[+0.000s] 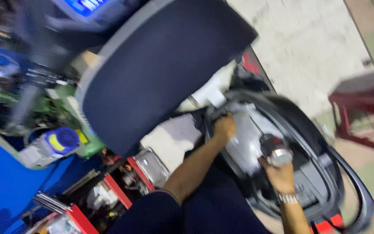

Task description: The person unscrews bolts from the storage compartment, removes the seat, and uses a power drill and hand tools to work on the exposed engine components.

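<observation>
Screwdriver [270, 145] sits clenched in my right hand [279, 173], its shaft slanting toward eleven o'clock into the black chair base [312, 143]. My left hand [224, 127] is closed on the base's rim at ten o'clock of the tool. The dark mesh chair seat [161, 69] looms beyond at eleven.

Whole view motion-blurred; screwdriver [268, 139] tip hidden; toolbox [109, 190] cut off.

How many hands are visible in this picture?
2. The left hand grips the black frame at the middle; the right hand, with a wristwatch, holds a screwdriver lower right. No others visible.
</observation>
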The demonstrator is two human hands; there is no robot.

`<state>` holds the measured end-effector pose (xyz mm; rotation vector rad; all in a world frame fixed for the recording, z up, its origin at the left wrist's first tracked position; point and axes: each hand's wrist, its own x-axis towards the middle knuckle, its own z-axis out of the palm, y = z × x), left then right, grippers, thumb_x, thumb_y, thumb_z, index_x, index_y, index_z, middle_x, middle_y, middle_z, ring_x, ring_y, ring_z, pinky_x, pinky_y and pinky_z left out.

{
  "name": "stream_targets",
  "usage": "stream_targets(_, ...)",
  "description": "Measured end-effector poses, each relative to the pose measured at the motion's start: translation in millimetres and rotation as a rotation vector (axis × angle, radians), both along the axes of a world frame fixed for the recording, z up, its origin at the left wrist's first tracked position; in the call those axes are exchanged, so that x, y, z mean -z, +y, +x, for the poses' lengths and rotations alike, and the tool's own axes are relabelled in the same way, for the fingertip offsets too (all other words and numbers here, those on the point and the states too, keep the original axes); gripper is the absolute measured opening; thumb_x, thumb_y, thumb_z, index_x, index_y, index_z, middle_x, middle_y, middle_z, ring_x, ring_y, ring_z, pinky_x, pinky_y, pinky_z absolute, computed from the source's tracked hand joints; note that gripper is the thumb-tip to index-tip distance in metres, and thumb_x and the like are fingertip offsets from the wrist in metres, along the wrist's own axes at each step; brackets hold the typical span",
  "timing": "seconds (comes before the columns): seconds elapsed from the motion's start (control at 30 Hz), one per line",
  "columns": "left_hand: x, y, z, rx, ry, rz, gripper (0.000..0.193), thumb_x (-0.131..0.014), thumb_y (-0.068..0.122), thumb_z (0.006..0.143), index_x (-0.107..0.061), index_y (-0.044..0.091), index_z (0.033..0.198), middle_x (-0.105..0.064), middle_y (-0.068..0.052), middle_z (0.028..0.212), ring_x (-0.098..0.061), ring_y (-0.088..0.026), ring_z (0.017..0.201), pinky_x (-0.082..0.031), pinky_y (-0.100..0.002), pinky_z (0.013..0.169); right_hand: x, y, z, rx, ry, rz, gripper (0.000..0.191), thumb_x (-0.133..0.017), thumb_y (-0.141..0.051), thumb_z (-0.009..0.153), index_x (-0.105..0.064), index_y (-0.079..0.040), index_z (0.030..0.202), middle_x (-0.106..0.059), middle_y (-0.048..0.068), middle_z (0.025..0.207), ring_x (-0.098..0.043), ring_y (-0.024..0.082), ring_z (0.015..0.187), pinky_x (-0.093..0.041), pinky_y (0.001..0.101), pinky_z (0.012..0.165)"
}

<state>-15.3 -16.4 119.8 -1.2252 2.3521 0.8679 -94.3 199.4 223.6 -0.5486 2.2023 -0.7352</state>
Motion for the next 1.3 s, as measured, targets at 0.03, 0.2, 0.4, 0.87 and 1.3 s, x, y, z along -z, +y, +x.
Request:
stream_targets(0.03,2,7,1,0.081,-0.009,0.033,0.026,-0.06,0.015,0.087,-0.067,0.003,0.109,-0.074,-0.017,0.089,-0.073,-0.036,0.082,-0.058,-0.051,0.07,0,2,-3,-0.002,-0.024,0.082,0.037,-0.083,-0.025,0.079,-0.072,-0.001,0.105,-0.076,0.014,0.093,-0.073,0.029,0.085,-0.055,0.0401,0.077)
stream_targets(0.2,2,57,4,0.08,0.002,0.072,0.033,-0.061,0.021,0.088,-0.067,-0.003,0.11,-0.075,-0.017,0.093,-0.073,-0.033,0.082,-0.057,-0.047,0.073,-2,-18,-16,-0.217,0.03,0.098,0.036,-0.078,-0.02,0.076,-0.072,-0.01,0.11,-0.078,0.016,0.096,-0.077,0.033,0.093,-0.06,0.0419,0.08)
stream_targets(0.4,-2,62,5,0.012,0.376,0.012,0.048,-0.058,0.027,0.099,-0.06,-0.011,0.129,-0.075,-0.017,0.101,-0.073,-0.032,0.083,-0.058,-0.045,0.072,10,-89,-12,-0.49,-0.044,0.401,0.087,-0.073,-0.015,0.073,-0.039,-0.029,0.152,-0.076,0.02,0.093,-0.073,0.039,0.091,-0.058,0.0488,0.079)
stream_targets(0.87,15,59,-7,0.083,0.265,0.048,0.045,-0.059,0.027,0.096,-0.063,-0.007,0.126,-0.074,-0.016,0.104,-0.073,-0.031,0.088,-0.058,-0.045,0.073,33,-123,-9,-0.57,-0.091,0.54,0.093,-0.083,-0.029,0.074,-0.034,-0.023,0.154,-0.075,0.018,0.101,-0.074,0.035,0.096,-0.059,0.0448,0.083)
stream_targets(1.3,14,72,-9,0.116,0.25,0.056,0.042,-0.059,0.026,0.094,-0.066,-0.003,0.123,-0.074,-0.015,0.107,-0.072,-0.03,0.092,-0.058,-0.045,0.073,25,-149,9,-0.651,0.033,0.501,0.079,-0.078,-0.024,0.073,-0.046,-0.016,0.145,-0.076,0.017,0.099,-0.074,0.038,0.092,-0.059,0.0476,0.08)
